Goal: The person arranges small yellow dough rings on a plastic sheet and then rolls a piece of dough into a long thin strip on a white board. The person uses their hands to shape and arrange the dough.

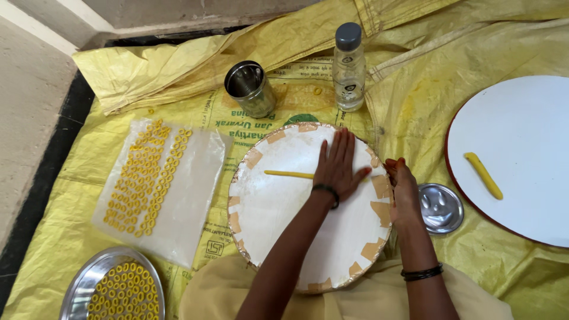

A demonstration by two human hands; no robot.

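Observation:
A round white board [284,219] with taped edges lies in front of me. My left hand [339,163] lies flat on it, fingers spread, pressing on a thin yellow dough rope [288,174] that sticks out to the left of the palm. My right hand [403,189] rests at the board's right rim, fingers curled; whether it holds anything I cannot tell. A black band circles each wrist.
Several yellow dough rings lie on a clear plastic sheet [195,195] and in a steel plate [80,290] at the left. A steel cup [250,89] and a water bottle [348,68] stand behind. At the right are a small steel lid [441,207] and a second white board [521,148] with a dough stick [483,175].

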